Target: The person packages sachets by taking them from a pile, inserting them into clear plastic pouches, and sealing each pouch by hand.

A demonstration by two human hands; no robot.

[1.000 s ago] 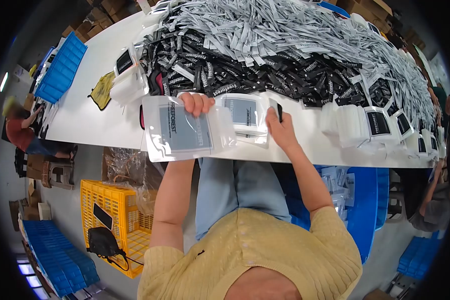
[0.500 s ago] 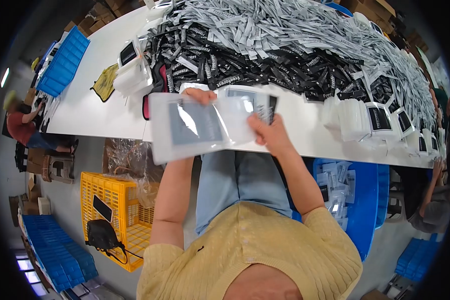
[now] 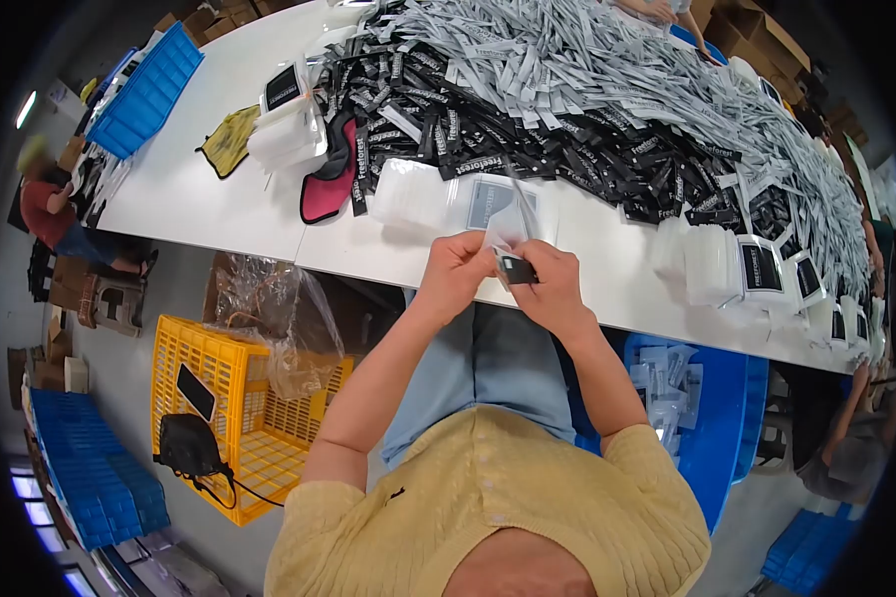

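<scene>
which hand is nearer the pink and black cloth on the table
Left. The left hand is to the right of the pink and black cloth and closer to the table's near edge; the right hand is farther right, beyond the left.

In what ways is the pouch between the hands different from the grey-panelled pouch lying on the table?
The pouch between the hands is held up, while the grey-panelled pouch lies flat on the table. The held pouch is seen almost edge-on; the grey-panelled pouch turns its printed panel upward. Both have whitish, see-through edges.
</scene>
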